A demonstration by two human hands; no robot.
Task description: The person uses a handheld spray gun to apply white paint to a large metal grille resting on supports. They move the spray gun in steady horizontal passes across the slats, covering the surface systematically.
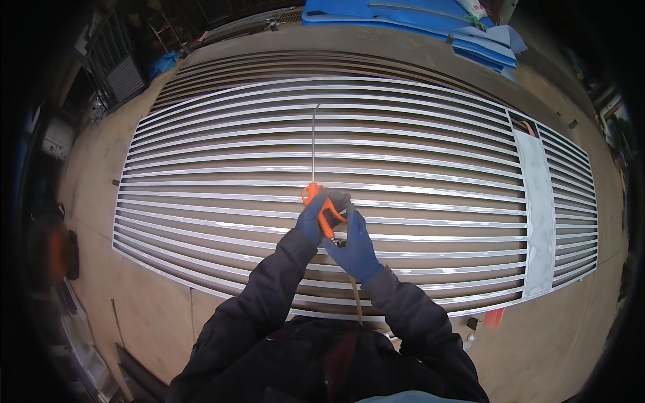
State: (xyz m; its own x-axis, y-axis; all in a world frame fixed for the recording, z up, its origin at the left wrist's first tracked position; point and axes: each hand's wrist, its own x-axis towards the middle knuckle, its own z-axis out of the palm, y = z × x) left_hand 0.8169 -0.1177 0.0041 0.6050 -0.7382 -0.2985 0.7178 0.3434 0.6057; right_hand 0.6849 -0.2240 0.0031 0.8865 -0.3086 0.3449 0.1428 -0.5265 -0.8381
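An orange air blow gun point(325, 224) with a long thin metal nozzle point(314, 148) is held over a large slatted metal panel point(430, 209). My left hand point(309, 219), in a blue glove with dark fingers, is closed around the gun's body. At the lower end of the handle, my right hand point(361, 254), in a matching glove, is closed on the gun near its hose fitting. A yellowish hose point(357, 299) runs from there down toward my body. The nozzle points away from me, its tip above the far slats. Fingers partly hide the trigger.
A flat pale plate point(539, 208) joins the panel's slats at the right. Behind lies a darker slatted panel point(201, 65). Blue sheets point(396, 17) are stacked at the far edge. Dark metal frames point(115, 64) stand far left; long bars point(140, 369) lie near left.
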